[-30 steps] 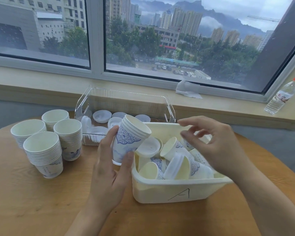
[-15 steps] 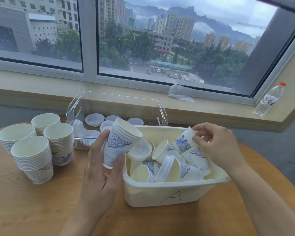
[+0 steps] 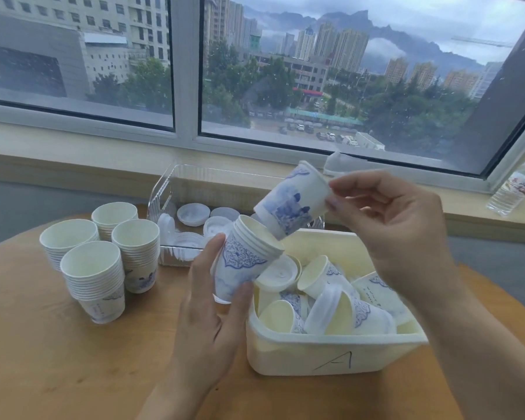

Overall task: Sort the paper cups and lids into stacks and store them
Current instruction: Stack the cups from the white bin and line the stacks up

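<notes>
Head view: right hand [image 3: 397,234] lifted cup [image 3: 291,201] from bin [image 3: 331,353], now above stack [image 3: 243,259].

The counter [image 3: 58,359] is a warm, light wood brown with faint grain. The single cup [image 3: 291,201] is white with a washed blue landscape print, and the small nested stack [image 3: 243,262] below it is white with a dark blue lace-like medallion. The four cup stacks [image 3: 103,256] near the counter's left edge are white, cream inside, with bits of blue print low down. The bin [image 3: 331,356] is cream-white with a black handwritten "A" on its front wall. The tray [image 3: 164,195] behind is clear plastic, holding translucent white lids [image 3: 193,214]. The bottle [image 3: 515,189] has a red cap.
</notes>
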Demonstrator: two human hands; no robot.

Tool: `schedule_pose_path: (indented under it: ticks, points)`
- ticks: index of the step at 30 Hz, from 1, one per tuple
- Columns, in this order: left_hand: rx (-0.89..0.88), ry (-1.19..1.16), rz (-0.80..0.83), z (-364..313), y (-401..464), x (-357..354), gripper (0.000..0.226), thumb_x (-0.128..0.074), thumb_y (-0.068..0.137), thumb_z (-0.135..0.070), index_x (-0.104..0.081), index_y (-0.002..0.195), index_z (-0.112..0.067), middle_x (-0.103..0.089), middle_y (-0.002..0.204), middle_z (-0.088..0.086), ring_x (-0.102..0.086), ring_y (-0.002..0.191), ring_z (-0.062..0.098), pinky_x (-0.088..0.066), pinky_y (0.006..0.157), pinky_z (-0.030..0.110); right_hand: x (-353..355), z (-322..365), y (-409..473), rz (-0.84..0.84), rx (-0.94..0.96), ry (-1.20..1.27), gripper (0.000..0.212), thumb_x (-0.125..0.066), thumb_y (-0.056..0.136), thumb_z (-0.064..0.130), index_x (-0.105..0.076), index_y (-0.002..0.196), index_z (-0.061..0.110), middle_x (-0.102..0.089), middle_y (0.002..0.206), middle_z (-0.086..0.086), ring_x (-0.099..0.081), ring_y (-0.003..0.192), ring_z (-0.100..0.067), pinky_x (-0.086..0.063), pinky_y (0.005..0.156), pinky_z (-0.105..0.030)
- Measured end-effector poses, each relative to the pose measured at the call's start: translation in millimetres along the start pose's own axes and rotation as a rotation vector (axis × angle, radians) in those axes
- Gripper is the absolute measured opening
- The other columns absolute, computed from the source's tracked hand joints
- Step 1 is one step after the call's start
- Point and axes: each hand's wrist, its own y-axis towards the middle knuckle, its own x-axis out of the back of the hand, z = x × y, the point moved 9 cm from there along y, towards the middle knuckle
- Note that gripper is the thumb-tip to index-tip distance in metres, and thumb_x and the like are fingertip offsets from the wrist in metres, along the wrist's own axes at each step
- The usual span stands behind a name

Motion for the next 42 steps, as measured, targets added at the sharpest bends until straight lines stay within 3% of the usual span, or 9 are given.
schedule_pose_path:
  ticks: [4,8,16,20,25,29,31,37,42]
  points:
    - [-0.009,-0.006,-0.003,0.8,0.4,0.6,0.06,-0.056,0.098,-0.035,-0.037,0.153,-0.022,-0.043,0.147,-0.04,-0.049,0.134,-0.008,-0.038,0.098,0.001,-14.7,-5.1,-4.9,0.084,-0.016,-0.083,0.022,-0.082,0.088,0.009,-0.08,0.09,0.031,-0.079,0.091,0.005,-0.071,0.081,-0.022,-0.053,0.076,-0.051]
    - [-0.006,0.0,-0.002,0.4,0.4,1.0,0.059,-0.056,0.098,-0.037,-0.037,0.153,-0.027,-0.043,0.147,-0.038,-0.05,0.136,-0.002,-0.036,0.104,0.005,-21.8,-6.4,-8.0,0.135,-0.028,-0.11,0.024,-0.08,0.09,0.009,-0.081,0.091,0.032,-0.079,0.092,0.009,-0.069,0.081,-0.023,-0.055,0.078,-0.047]
    - [0.011,-0.016,-0.005,3.9,0.4,1.0,0.058,-0.057,0.097,-0.038,-0.038,0.152,-0.03,-0.045,0.147,-0.034,-0.054,0.134,0.004,-0.042,0.099,0.006,-35.0,-12.6,-15.1,0.239,-0.037,-0.164,0.02,-0.077,0.094,0.01,-0.082,0.096,0.029,-0.079,0.09,0.013,-0.071,0.086,-0.015,-0.054,0.076,-0.034]
    - [0.002,0.024,-0.001,4.8,-0.8,1.4,0.059,-0.056,0.098,-0.039,-0.037,0.153,-0.032,-0.044,0.148,-0.033,-0.054,0.136,0.011,-0.04,0.105,0.012,-45.7,-17.0,-21.8,0.291,-0.048,-0.157,0.017,-0.077,0.093,0.009,-0.084,0.096,0.025,-0.079,0.092,0.014,-0.07,0.086,-0.016,-0.052,0.075,-0.033]
    - [0.014,0.016,0.002,3.6,-0.4,0.6,0.058,-0.056,0.098,-0.039,-0.038,0.152,-0.03,-0.044,0.143,-0.037,-0.056,0.13,0.007,-0.04,0.098,0.007,-52.6,-17.1,-25.9,0.342,-0.051,-0.171,0.019,-0.076,0.094,0.01,-0.083,0.1,0.026,-0.08,0.094,0.013,-0.07,0.088,-0.014,-0.052,0.077,-0.037]
    - [0.051,0.011,0.014,10.0,-1.4,0.6,0.06,-0.056,0.098,-0.042,-0.04,0.153,-0.026,-0.05,0.143,-0.027,-0.058,0.128,0.014,-0.043,0.096,0.01,-25.5,-23.6,-13.3,0.303,-0.102,-0.191,0.019,-0.076,0.095,0.014,-0.08,0.105,0.03,-0.08,0.1,0.014,-0.073,0.094,-0.011,-0.057,0.089,-0.043]
    - [0.06,0.018,0.021,11.8,-1.7,0.3,0.062,-0.056,0.098,-0.043,-0.04,0.154,-0.024,-0.051,0.144,-0.023,-0.056,0.13,0.014,-0.042,0.098,0.011,-6.9,-39.5,-7.2,0.31,-0.136,-0.336,0.018,-0.077,0.094,0.021,-0.079,0.106,0.035,-0.079,0.101,0.018,-0.072,0.097,-0.008,-0.058,0.091,-0.044]
    - [0.059,0.018,0.02,10.1,-1.1,-0.6,0.061,-0.055,0.098,-0.043,-0.04,0.154,-0.024,-0.049,0.144,-0.029,-0.055,0.13,0.007,-0.039,0.099,0.007,2.5,-101.0,-24.2,0.639,-0.348,-0.654,0.044,-0.08,0.091,0.036,-0.064,0.13,0.048,-0.069,0.117,0.024,-0.064,0.108,0.007,-0.056,0.099,-0.031]
    - [0.054,0.009,0.012,7.4,-0.6,-1.0,0.06,-0.055,0.097,-0.043,-0.039,0.152,-0.027,-0.047,0.141,-0.038,-0.053,0.128,-0.001,-0.038,0.098,0.005,-2.4,-113.9,-27.5,0.7,-0.373,-0.668,0.05,-0.079,0.092,0.036,-0.059,0.137,0.047,-0.064,0.115,0.023,-0.063,0.108,0.003,-0.055,0.1,-0.028]
